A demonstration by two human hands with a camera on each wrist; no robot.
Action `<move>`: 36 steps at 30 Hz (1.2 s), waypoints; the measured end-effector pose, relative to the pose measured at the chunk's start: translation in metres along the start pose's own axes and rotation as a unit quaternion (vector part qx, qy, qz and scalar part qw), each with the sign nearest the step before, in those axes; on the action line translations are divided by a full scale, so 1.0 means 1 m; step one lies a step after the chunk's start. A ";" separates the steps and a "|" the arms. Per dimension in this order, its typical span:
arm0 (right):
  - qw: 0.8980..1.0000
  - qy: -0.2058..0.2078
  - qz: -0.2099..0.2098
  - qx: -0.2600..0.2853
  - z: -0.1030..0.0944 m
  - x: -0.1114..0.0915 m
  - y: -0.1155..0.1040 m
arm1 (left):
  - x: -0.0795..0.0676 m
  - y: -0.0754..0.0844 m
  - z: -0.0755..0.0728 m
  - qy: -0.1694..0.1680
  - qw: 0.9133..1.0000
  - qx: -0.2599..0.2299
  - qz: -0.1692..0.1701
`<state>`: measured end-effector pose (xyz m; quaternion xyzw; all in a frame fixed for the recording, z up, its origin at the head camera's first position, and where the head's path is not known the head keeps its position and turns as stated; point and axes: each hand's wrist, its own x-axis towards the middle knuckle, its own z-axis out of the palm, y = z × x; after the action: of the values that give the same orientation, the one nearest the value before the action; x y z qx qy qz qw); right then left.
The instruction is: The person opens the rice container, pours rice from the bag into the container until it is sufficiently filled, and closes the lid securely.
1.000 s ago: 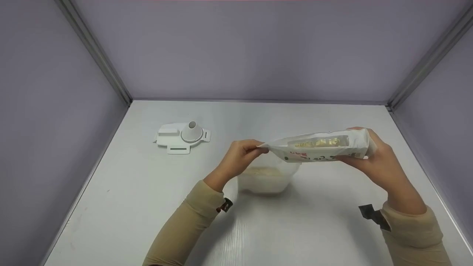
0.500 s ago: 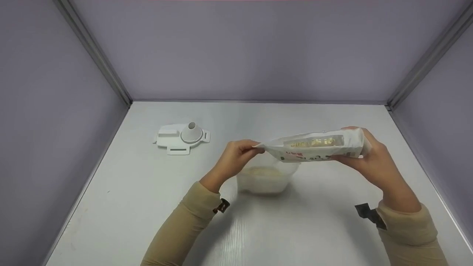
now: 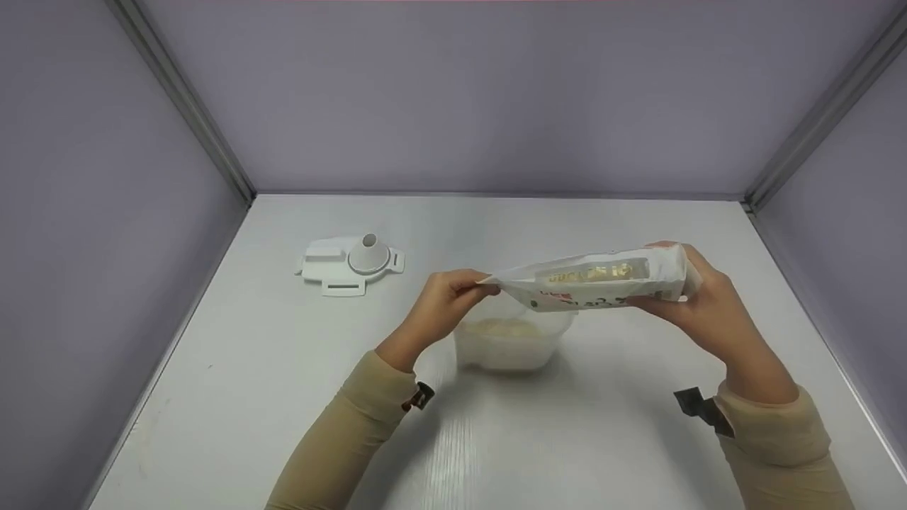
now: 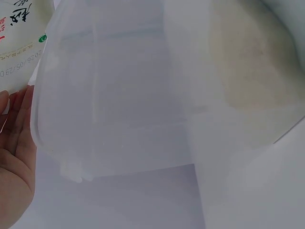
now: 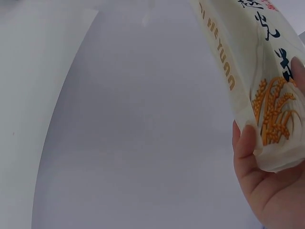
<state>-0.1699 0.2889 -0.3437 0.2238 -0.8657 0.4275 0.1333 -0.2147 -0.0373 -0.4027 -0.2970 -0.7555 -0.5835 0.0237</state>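
Note:
A white printed bag of rice [image 3: 595, 280] with gold lettering is held sideways above a translucent plastic container [image 3: 506, 352]. My left hand [image 3: 443, 304] pinches the bag's narrow left end. Around its thick right end my right hand [image 3: 708, 312] is wrapped, fingers behind and thumb in front; the right wrist view shows this grip on the bag [image 5: 267, 90] near its printed wheat ears. Pale grain [image 3: 503, 328] lies inside the container. In the left wrist view the container [image 4: 119, 95] fills the middle, with the left hand [image 4: 16, 152] beside its rim. The bag's mouth is hidden.
A white plastic lid [image 3: 347, 265] with a cone-shaped piece on it lies at the back left of the white table [image 3: 269, 397]. Grey-purple panels [image 3: 496, 99] wall the table at the back and both sides.
Both hands and the bag have shifted slightly left over the container. The grip of each hand looks the same, and the container and lid stay in place.

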 end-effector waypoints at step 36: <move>0.999 -0.005 0.002 0.040 0.021 0.020 -0.003 | -0.013 0.024 -0.020 0.023 0.999 -0.016 -0.024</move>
<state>-0.1867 0.2645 -0.3457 0.2290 -0.8492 0.4609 0.1188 -0.1989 -0.0572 -0.3805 -0.2657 -0.7522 -0.6027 0.0222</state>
